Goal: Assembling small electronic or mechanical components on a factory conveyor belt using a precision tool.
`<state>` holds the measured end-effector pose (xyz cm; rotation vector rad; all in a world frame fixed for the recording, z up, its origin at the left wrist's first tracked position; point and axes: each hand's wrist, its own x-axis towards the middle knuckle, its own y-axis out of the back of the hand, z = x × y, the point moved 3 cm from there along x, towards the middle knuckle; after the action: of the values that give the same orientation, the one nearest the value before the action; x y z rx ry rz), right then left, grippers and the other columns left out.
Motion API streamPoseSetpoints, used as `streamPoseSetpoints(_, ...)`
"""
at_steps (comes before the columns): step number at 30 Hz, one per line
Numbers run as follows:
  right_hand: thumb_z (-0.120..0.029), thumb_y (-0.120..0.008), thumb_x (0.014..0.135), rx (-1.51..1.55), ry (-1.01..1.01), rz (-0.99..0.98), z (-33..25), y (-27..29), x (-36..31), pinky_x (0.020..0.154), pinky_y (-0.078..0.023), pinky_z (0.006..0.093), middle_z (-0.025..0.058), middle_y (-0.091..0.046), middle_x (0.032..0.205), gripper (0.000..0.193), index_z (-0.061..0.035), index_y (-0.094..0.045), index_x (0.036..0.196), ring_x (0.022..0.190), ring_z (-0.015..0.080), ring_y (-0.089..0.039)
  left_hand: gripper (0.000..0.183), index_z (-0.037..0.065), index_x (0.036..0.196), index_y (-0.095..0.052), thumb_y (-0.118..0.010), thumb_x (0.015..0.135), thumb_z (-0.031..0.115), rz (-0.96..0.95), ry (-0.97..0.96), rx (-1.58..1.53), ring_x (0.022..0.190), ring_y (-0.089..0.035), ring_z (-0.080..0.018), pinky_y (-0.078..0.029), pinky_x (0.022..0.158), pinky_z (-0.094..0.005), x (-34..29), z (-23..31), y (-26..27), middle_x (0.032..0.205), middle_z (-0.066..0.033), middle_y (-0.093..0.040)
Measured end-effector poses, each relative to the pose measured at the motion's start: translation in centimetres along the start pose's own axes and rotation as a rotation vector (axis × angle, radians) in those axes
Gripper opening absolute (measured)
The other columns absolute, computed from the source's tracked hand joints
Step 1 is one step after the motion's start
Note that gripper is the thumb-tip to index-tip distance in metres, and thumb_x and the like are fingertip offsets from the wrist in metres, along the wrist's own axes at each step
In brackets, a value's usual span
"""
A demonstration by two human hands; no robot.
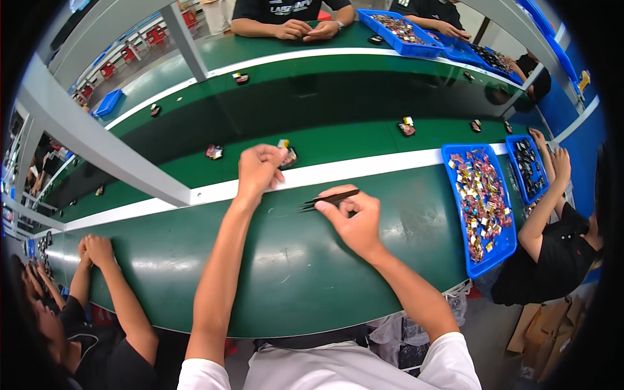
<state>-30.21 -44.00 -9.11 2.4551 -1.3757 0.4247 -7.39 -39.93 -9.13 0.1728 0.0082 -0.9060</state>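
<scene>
My left hand [259, 170] reaches over the white rail, fingers curled at the edge of a small dark-and-reddish part [290, 156] with a yellow-and-white tab. The part is at the near edge of the green conveyor belt [338, 144]; the fingers partly cover it, and blur hides how firmly they grip. Over the green worktop [273, 273], my right hand [357, 221] is closed round black tweezers [343, 195]. Their tips point left, toward the space below my left hand.
A blue tray [469, 268] full of small mixed parts stands at the right, with another blue tray [547, 188] beyond it. Similar parts [407, 127] are spread along the belt. A grey metal post [110, 146] slants at left. Co-workers sit on both sides and across.
</scene>
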Motion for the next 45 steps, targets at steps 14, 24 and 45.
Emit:
streamPoseSetpoints(14,0.002,-0.075,0.085,0.096,-0.070,-0.057,-1.1,-0.5,-0.1,0.047,-0.028,0.0177,-0.0043,-0.059,0.069,0.011,0.0018,-0.068,0.094,0.051,-0.0019,-0.038,0.018,-0.007,0.101,-0.070,-0.066,0.095,0.010,0.009,0.003,-0.098,0.052,-0.064,-0.0123,-0.046,0.041,-0.0236,-10.6,-0.7,-0.2,0.074,-0.0090,-0.069)
streamPoseSetpoints(24,0.000,-0.077,0.084,-0.030,-0.071,-0.105,-0.8,-0.6,-0.3,0.045,-0.027,0.0186,-0.0054,-0.057,0.065,0.013,0.0014,-0.069,0.095,0.050,-0.0017,-0.036,0.015,-0.004,0.100,-0.072,-0.068,0.093,0.010,0.052,-0.033,-0.081,0.050,-0.060,-0.0087,-0.044,0.042,-0.0228,-11.1,-0.7,-0.7,0.071,-0.0071,-0.070)
streamPoseSetpoints(45,0.008,-0.072,0.087,0.296,-0.321,-0.134,0.0,-0.9,0.1,0.066,-0.054,0.0212,0.0107,-0.071,0.088,0.012,0.0058,-0.065,0.097,0.081,0.0134,-0.071,0.011,-0.005,0.099,-0.073,-0.070,0.090,0.001,0.021,-0.307,0.006,0.055,-0.063,-0.0104,-0.047,0.044,-0.0229,-11.4,-0.4,-0.8,0.083,-0.0086,-0.070)
